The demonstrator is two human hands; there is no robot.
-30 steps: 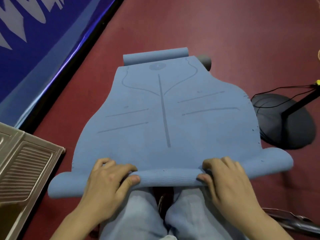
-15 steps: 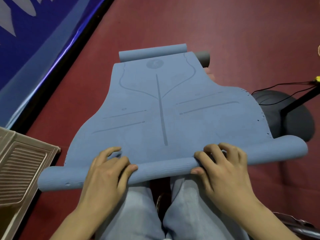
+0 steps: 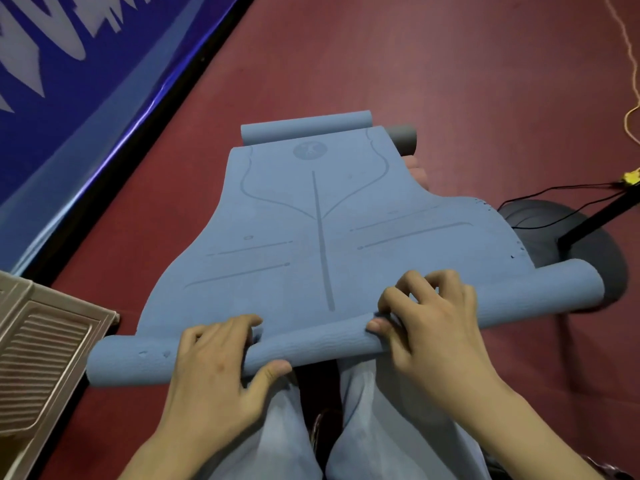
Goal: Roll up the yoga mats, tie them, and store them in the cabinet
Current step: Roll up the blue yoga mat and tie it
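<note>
A blue yoga mat [image 3: 311, 216] with printed alignment lines lies flat on the red floor, running away from me. Its near end is wound into a tight roll [image 3: 322, 344] across my knees. My left hand [image 3: 214, 372] grips the roll left of centre, fingers curled over the top and thumb under the front. My right hand [image 3: 429, 323] grips it right of centre with bent fingers on top. Beyond the mat's far end lie a rolled blue mat [image 3: 304, 128] and a grey roll [image 3: 403, 138].
A tan metal cabinet panel [image 3: 41, 355] lies at the left edge. A black round stand base [image 3: 588, 258] with a pole and cables sits right of the mat. A blue banner [image 3: 69, 98] lines the left side. A yellow cord [image 3: 630, 109] runs at the far right.
The roll has grown thicker and moved forward along the mat. Both hands have shifted forward with it, fingers re-gripping over the top.
</note>
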